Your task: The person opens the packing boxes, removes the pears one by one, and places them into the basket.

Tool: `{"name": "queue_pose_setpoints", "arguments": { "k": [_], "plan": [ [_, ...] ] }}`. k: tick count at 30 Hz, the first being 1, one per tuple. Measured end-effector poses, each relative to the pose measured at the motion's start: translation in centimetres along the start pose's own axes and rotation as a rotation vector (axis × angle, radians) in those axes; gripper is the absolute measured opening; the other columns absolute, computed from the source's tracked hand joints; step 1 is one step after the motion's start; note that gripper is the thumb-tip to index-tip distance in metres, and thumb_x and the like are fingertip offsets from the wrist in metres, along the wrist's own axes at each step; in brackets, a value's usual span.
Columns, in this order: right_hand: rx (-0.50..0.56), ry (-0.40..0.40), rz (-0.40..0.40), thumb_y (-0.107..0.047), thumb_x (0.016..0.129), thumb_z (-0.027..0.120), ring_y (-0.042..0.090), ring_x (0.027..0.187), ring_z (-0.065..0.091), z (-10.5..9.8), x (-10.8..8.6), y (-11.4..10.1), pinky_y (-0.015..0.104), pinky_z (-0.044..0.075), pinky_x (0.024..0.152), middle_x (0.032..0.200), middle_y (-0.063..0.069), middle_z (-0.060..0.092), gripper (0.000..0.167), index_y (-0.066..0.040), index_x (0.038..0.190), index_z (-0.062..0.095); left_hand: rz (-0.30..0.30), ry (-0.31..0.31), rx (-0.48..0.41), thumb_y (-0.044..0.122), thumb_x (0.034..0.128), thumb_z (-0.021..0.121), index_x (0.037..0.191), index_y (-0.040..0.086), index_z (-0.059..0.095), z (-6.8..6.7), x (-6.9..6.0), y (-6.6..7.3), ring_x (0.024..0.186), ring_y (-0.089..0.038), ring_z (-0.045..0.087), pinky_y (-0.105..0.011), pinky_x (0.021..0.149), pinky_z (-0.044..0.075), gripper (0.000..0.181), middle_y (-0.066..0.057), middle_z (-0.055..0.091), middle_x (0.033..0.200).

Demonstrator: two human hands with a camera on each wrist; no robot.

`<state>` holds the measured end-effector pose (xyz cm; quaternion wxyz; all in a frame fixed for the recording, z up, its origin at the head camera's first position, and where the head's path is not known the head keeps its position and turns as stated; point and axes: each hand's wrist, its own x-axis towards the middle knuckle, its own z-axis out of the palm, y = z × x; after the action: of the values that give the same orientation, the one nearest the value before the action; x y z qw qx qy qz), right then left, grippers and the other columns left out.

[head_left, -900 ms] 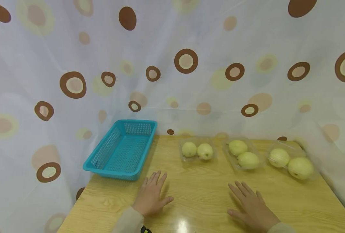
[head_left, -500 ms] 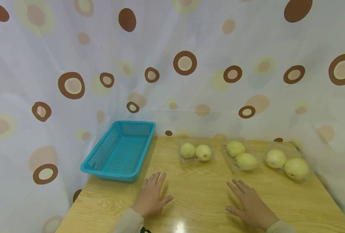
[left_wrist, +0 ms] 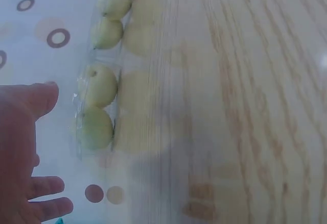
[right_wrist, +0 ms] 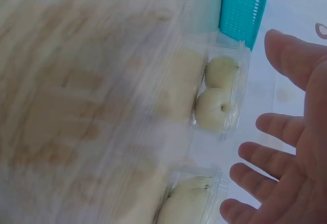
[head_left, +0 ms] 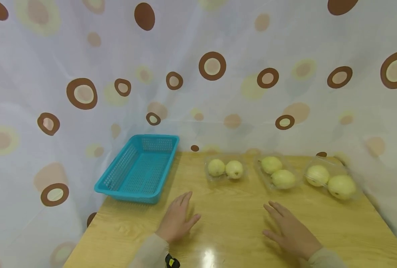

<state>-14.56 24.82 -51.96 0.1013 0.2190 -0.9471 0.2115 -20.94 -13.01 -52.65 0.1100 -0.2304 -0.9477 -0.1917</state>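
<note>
Head view: pale yellow wood-grain table (head_left: 228,212) before a hanging white sheet (head_left: 231,33) printed with brown, beige and yellow spots and rings.
Basket: one rectangular turquoise plastic basket (head_left: 144,173), perforated walls and floor; upright, at the far left.
Fruit box, left: first clear plastic box (head_left: 226,158), far middle of the table; contains two round pale yellow-green fruits (head_left: 234,169), side by side.
Fruit box, centre: second clear plastic box (head_left: 285,166), far right of middle, set at an angle; contains two matching oval fruits (head_left: 284,179), one farther left, one nearer right.
Fruit box, right: third clear plastic box (head_left: 335,169), far right; contains two larger-looking pale fruits (head_left: 341,187), likewise staggered.
Left hand: bare left hand (head_left: 176,219) in a beige sleeve (head_left: 149,253), small black item with yellow mark (head_left: 172,261) beside the cuff; fingers straight, thumb wide apart, holding nothing; near the basket's near right corner.
Right hand: bare right hand (head_left: 290,232) in a matching beige cuff (head_left: 327,258); fingers extended, thumb well away, holding nothing; on the near right, nearest the second box.
Right wrist view: right-hand fingers spread apart, two boxes and part of the basket beyond.
Table contact: cannot be told for either hand.
</note>
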Motion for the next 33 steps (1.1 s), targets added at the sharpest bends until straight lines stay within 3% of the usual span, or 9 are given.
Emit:
{"name": "queue_pose_setpoints", "arguments": {
  "k": [4,11,17,21,26,33],
  "plan": [
    [0.010,0.022,0.011,-0.044,0.087,0.068,0.046,0.125,0.043,-0.3,0.5,-0.1,0.062,0.044,0.090,0.143,0.022,0.040,0.074,-0.004,0.142,0.041,-0.010,-0.011,-0.070,0.046,0.0942,0.057,0.149,0.003,0.030,0.1,0.7,0.5,0.134,-0.029,0.039,-0.044,0.108,0.034,0.075,-0.014,0.041,0.147],
    [0.019,0.017,-0.008,-0.043,0.090,0.066,0.043,0.127,0.043,0.2,2.2,-0.4,0.059,0.044,0.093,0.145,0.020,0.039,0.072,-0.004,0.144,0.040,-0.130,-0.074,-0.240,0.053,0.0987,0.042,0.152,0.007,0.025,-0.4,1.6,1.0,0.137,-0.030,0.035,-0.048,0.108,0.033,0.072,-0.013,0.035,0.150],
    [0.012,0.015,0.001,-0.043,0.091,0.064,0.042,0.127,0.043,0.3,4.5,-0.6,0.057,0.043,0.095,0.145,0.021,0.038,0.072,-0.004,0.145,0.038,-0.195,-0.081,-0.409,0.064,0.0952,0.035,0.152,0.012,0.024,-0.6,3.7,1.2,0.131,-0.027,0.042,-0.048,0.101,0.041,0.078,-0.010,0.037,0.148],
    [0.030,0.001,0.041,-0.039,0.092,0.064,0.043,0.129,0.040,0.4,5.6,-0.5,0.059,0.040,0.097,0.146,0.022,0.037,0.069,-0.002,0.145,0.037,-0.207,-0.066,-0.488,0.059,0.0967,0.039,0.151,0.012,0.026,-0.8,5.4,1.5,0.128,-0.027,0.044,-0.046,0.097,0.044,0.074,-0.011,0.038,0.147],
    [0.066,-0.008,0.104,-0.046,0.095,0.057,0.045,0.133,0.034,0.7,6.9,0.0,0.061,0.037,0.099,0.147,0.023,0.035,0.072,-0.001,0.146,0.035,-0.184,-0.051,-0.456,0.058,0.0974,0.040,0.150,0.006,0.029,-0.8,7.2,2.0,0.129,-0.029,0.043,-0.047,0.101,0.041,0.074,-0.013,0.038,0.146],
    [0.139,0.000,0.147,-0.047,0.096,0.054,0.045,0.129,0.040,0.8,9.6,0.2,0.061,0.039,0.097,0.148,0.021,0.035,0.072,-0.004,0.148,0.031,-0.143,-0.051,-0.280,0.057,0.0959,0.046,0.150,0.008,0.029,-0.4,9.9,2.4,0.137,-0.031,0.033,-0.048,0.106,0.035,0.075,-0.013,0.031,0.151]
  ]
}}
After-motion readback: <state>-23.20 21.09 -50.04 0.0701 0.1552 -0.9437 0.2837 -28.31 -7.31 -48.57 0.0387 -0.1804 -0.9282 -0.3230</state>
